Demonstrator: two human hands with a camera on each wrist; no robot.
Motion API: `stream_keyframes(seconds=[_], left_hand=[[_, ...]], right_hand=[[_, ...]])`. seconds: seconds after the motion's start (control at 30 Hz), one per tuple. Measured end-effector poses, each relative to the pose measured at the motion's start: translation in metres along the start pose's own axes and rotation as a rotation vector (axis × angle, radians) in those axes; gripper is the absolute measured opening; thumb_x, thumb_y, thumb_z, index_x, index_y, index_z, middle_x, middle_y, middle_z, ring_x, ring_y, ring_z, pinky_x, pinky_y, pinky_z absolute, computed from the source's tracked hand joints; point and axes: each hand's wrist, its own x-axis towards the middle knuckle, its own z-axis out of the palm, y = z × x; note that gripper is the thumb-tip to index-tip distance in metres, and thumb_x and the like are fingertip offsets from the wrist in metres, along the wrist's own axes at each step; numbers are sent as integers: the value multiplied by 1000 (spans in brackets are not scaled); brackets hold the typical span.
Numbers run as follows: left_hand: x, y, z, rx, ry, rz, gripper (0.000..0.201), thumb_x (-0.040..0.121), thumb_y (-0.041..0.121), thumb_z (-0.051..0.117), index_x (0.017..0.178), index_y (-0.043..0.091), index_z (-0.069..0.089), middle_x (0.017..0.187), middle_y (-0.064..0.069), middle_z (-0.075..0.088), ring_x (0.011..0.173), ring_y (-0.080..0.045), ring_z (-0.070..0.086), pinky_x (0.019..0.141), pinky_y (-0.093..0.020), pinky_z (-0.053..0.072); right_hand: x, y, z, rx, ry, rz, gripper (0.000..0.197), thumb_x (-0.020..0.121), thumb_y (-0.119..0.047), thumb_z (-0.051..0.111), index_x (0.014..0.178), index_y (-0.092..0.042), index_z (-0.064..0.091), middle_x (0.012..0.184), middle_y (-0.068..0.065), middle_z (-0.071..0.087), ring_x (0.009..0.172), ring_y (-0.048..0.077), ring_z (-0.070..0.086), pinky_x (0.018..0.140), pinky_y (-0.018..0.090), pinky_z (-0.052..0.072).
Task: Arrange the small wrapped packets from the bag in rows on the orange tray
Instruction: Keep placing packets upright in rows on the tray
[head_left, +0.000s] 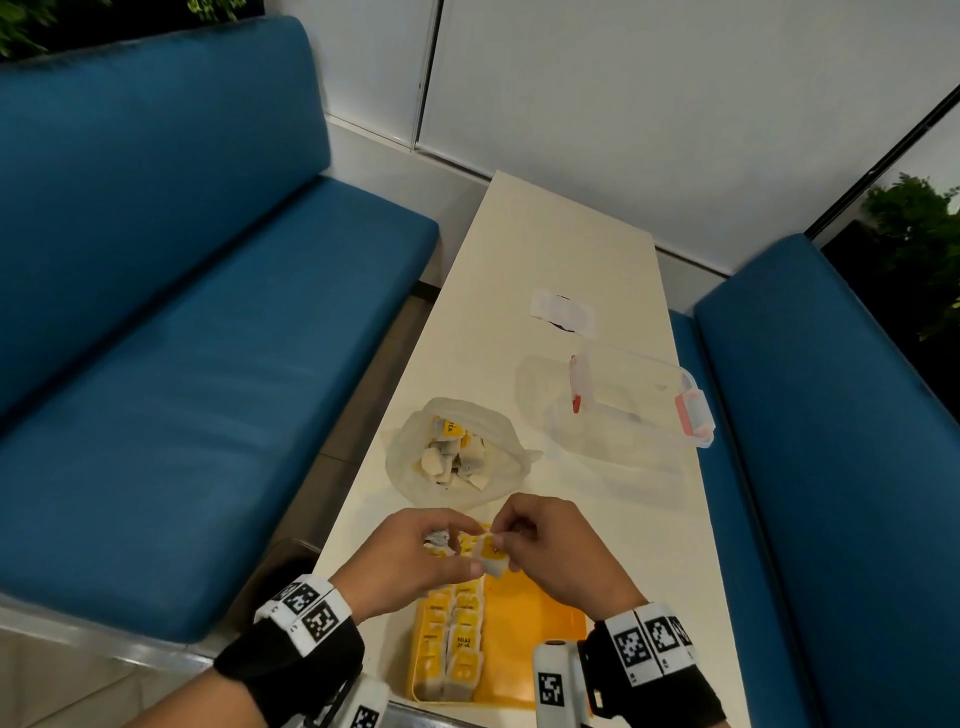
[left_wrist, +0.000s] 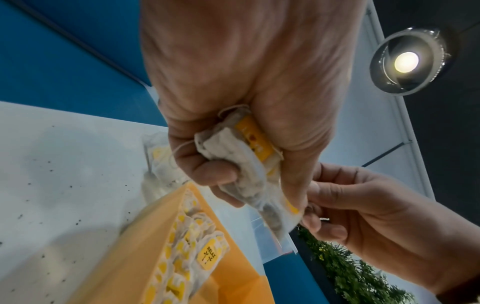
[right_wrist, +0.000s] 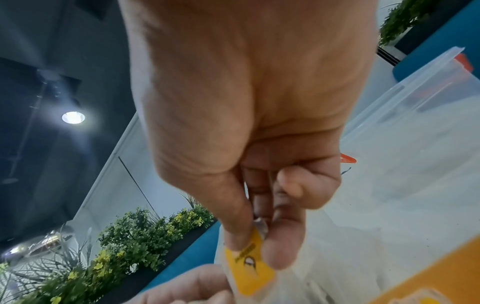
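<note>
Our right hand (head_left: 556, 545) pinches one packet (head_left: 491, 553) by its yellow label, thumb on one side and a fingertip on the other. Our left hand (head_left: 410, 564) is squeezed around a little bunch of packets (left_wrist: 241, 164), and its thumb touches the one we pull. Both hands float above the far end of the orange tray (head_left: 540, 639).

The strings could be tangled (we see thin loops by the left thumb), so one pull might drag out two packets. A squeezed packet might tear.

Two neat rows (head_left: 452, 639) fill the tray's left side, so a dropped packet could knock them crooked. The bag (head_left: 457, 452) sits just past the tray. A clear box (head_left: 631, 402) stands to the right, out of our way.
</note>
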Motion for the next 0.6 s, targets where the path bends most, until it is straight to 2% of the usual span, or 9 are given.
stream_keyframes(seconds=[0.07,0.13,0.2,0.23,0.3,0.37,0.47,0.6], left_hand=[[3,1,4,-11,-11,-4,17,79,41,84,93,34,80,99,6,74,91,-11,71,76,-35,61],[6,1,6,-8,-9,-11,12,83,40,80,89,29,80,98,3,76,89,-19,72,81,-44,59],[6,2,8,6,-1,1,9,87,36,77,88,28,80,95,2,76,87,-18,72,81,-42,59],[6,2,8,7,6,8,8,89,35,76,89,28,80,93,3,77,87,-17,72,80,-40,59],[7,3,9,-6,27,13,6,89,31,76,88,27,80,91,2,77,86,-17,73,78,-38,58],[7,3,10,-12,39,16,6,90,28,75,87,27,81,90,2,78,84,-18,73,77,-37,58],[10,1,12,11,45,18,8,90,29,75,85,27,80,88,2,77,82,-17,72,75,-38,58],[10,-2,16,49,59,-1,8,90,33,74,86,29,79,90,3,77,81,-14,72,71,-36,60]], right_hand=[[1,1,3,41,36,-3,17,88,-16,69,77,-28,65,72,-8,68,67,11,65,66,27,53],[0,2,6,140,80,11,11,87,-14,70,81,-22,67,75,-3,68,65,12,66,63,24,54],[-2,5,8,287,124,57,7,85,-12,73,88,-16,68,80,2,69,62,12,68,58,20,51],[-3,8,9,357,141,92,11,84,-12,75,93,-15,69,83,6,70,61,14,69,55,20,49],[-6,15,11,487,134,174,16,83,-9,76,98,-11,70,87,14,70,61,17,68,51,23,44],[-9,20,15,565,111,204,10,85,-6,73,95,-6,71,80,18,70,60,19,66,50,28,42],[-11,25,22,613,101,197,4,88,-3,70,88,1,70,67,19,68,54,19,60,49,26,42],[-9,30,29,647,114,196,9,88,-4,70,89,5,68,70,24,69,60,25,62,50,28,45]])
